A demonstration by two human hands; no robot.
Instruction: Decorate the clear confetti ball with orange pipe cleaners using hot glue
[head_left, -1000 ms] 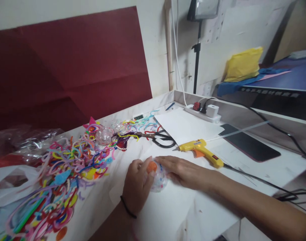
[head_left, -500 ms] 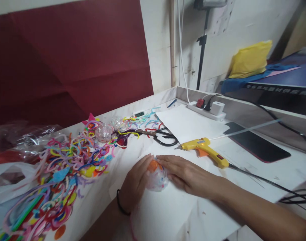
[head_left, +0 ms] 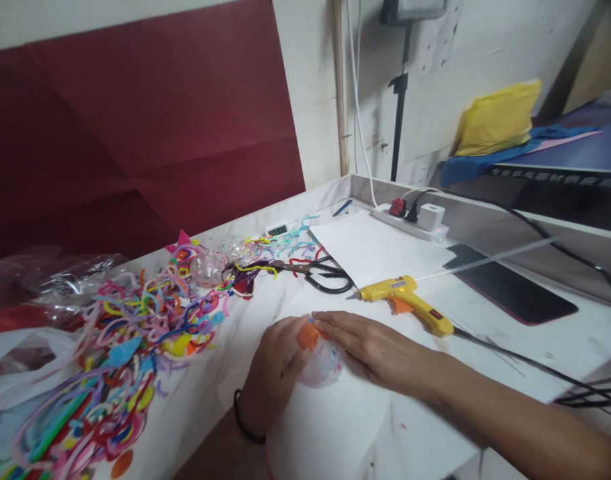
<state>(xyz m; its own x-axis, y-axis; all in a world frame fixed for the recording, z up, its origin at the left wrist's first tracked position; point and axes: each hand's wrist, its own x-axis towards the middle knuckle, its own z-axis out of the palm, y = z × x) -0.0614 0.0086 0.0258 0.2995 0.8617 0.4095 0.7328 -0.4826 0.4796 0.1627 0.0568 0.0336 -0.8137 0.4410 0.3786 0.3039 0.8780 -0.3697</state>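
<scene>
Between my two hands is a clear ball [head_left: 321, 369] with coloured specks and an orange fuzzy piece [head_left: 308, 337] on its upper side. My left hand [head_left: 278, 360] curls round its left side, thumb toward the front. From the right, my right hand [head_left: 368, 343] presses its outstretched fingers along the top and side. The fingertips of both hands meet near the ball's far edge. White paper [head_left: 330, 433] lies under the hands. Just beyond my right hand rests a yellow glue gun [head_left: 400, 293], its nozzle pointing left.
Colourful pipe-cleaner pieces [head_left: 150, 313] spread across the left, with two more clear balls, one a speckled ball [head_left: 209, 268]. Black-handled scissors [head_left: 330, 275] lie behind the hands. A phone [head_left: 515, 287], a power strip [head_left: 413, 223] and cables [head_left: 525, 360] occupy the right.
The ball has turned or tilted slightly, and the orange piece sits a little lower and to the right. My left hand has shifted slightly and its thumb now reaches further across the ball's front.
</scene>
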